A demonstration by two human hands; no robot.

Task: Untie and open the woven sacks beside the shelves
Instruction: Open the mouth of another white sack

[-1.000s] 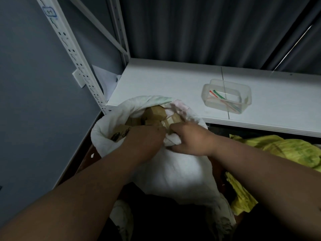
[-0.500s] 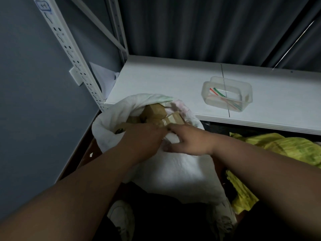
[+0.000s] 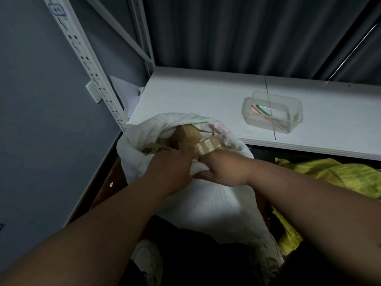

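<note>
A white woven sack [image 3: 214,205] stands upright in front of the white shelf, its mouth open and its rim rolled outward. Brown taped cardboard parcels [image 3: 187,135] fill the opening. My left hand [image 3: 171,168] and my right hand [image 3: 222,170] meet at the near side of the rim, both gripping a bunched fold of the white fabric between them. My fingertips are hidden in the cloth. A yellow woven sack [image 3: 340,176] lies crumpled to the right, under the shelf edge.
The white shelf board [image 3: 195,96] runs behind the sack, carrying a clear plastic tub [image 3: 272,112] with coloured ties inside. A perforated white upright [image 3: 90,65] rises at left beside a grey wall. A white shoe [image 3: 148,259] shows below.
My right hand, flatter on the fabric half a second ago, has curled round the rim fold again. Both hands stay at the same spot on the near rim.
</note>
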